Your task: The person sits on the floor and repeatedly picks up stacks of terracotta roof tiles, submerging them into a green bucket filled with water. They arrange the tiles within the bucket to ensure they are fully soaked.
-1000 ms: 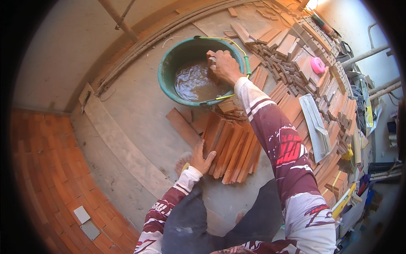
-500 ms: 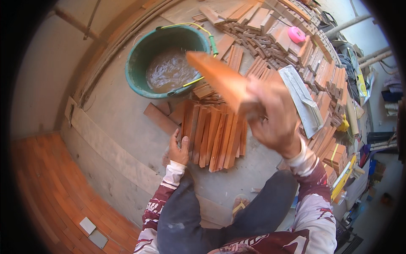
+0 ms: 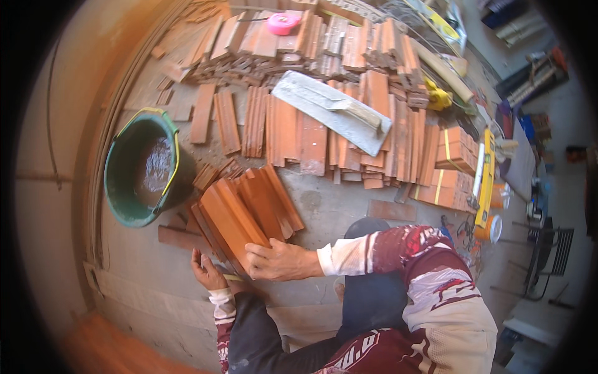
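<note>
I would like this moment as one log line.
right hand: grips orange tile | left hand: open, near tile | green bucket: holds murky liquid

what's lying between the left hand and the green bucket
In the head view, a reddish-brown tile lies on the floor between the left hand and the green bucket.

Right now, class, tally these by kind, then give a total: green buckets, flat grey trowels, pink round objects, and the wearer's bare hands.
Green bucket: 1
Flat grey trowel: 1
Pink round object: 1
Bare hands: 2 (left hand, right hand)
Total: 5
</note>
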Tool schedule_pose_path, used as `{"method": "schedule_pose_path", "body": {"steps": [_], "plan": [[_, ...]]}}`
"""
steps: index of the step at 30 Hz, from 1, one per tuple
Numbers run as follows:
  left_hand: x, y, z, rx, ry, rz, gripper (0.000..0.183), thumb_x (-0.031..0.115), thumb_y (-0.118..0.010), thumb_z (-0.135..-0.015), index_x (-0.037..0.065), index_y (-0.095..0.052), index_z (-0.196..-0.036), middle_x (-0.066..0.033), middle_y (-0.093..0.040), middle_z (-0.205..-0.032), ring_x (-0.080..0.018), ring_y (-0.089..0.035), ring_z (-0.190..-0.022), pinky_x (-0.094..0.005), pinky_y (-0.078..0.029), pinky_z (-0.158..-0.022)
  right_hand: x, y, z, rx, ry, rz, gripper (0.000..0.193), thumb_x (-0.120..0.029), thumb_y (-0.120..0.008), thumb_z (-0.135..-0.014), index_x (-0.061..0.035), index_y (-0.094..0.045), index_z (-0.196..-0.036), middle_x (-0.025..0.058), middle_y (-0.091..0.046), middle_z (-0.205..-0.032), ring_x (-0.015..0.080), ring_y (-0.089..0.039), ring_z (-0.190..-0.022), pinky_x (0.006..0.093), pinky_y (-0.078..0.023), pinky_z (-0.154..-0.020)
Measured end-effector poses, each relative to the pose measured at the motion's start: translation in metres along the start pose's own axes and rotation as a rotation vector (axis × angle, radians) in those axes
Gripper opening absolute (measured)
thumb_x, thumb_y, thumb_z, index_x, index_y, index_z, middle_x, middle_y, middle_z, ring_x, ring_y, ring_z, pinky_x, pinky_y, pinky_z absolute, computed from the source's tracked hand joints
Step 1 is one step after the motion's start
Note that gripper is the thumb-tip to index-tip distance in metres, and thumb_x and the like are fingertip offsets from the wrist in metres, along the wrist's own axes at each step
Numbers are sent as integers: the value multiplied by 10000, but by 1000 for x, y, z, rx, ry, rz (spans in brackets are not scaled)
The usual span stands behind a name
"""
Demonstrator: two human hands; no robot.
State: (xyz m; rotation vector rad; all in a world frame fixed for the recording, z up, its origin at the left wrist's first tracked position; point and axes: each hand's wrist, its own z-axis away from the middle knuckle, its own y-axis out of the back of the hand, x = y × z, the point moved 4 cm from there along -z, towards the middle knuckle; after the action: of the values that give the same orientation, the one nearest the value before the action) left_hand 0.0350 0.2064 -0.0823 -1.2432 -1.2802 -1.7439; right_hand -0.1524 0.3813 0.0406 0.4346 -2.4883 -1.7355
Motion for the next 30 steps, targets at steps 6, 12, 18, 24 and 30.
{"method": "schedule_pose_path", "body": {"steps": [6, 12, 18, 24, 30], "plan": [[3, -2, 1, -14, 35, 11, 417, 192, -524, -1060, -61, -493, -1389, -194, -545, -1388, -259, -511, -1303, -366, -395, -1093, 25, 0, 14, -99, -230, -99, 429, -371, -683, -852, -68, -624, -1150, 165, -523, -1261, 382, -446, -1294, 467, -545, -825], [1, -2, -2, -40, 18, 27, 421, 198, -526, -1058, -64, -494, -1387, -198, -540, -1395, -265, -509, -1306, -361, -406, -1080, 188, 100, 51, 231, -887, 313, 718, -390, -724, -854, -34, -481, -1428, 245, -521, -1274, 399, -452, -1261, 523, -348, -1067], [2, -16, -2, -52, 14, 65, 411, 193, -521, -1060, -61, -496, -1382, -155, -570, -1290, -191, -562, -1083, -314, -467, -936, 247, 128, 123, 32, -1231, 73, 543, -234, -663, -940, -19, -493, -1408, 248, -593, -1219, 408, -531, -1220, 530, -423, -996], [3, -4, -6, -8, -22, 14, 408, 204, -512, -1064, -62, -505, -1372, -160, -571, -1286, -216, -549, -1111, -336, -439, -979, 221, 180, 208, 644, -1411, 99, 389, -158, -628, -961, 11, -570, -1307, 207, -617, -1264, 344, -597, -1182, 432, -458, -1027], [-5, -10, -11, -8, -59, -53, 417, 226, -483, -1073, -66, -510, -1369, -209, -554, -1356, -289, -522, -1260, -400, -387, -1090, 223, 234, 386, 825, -1720, 341, 458, -155, -665, -943, 12, -540, -1351, 232, -609, -1299, 373, -590, -1214, 432, -441, -1054]]}}
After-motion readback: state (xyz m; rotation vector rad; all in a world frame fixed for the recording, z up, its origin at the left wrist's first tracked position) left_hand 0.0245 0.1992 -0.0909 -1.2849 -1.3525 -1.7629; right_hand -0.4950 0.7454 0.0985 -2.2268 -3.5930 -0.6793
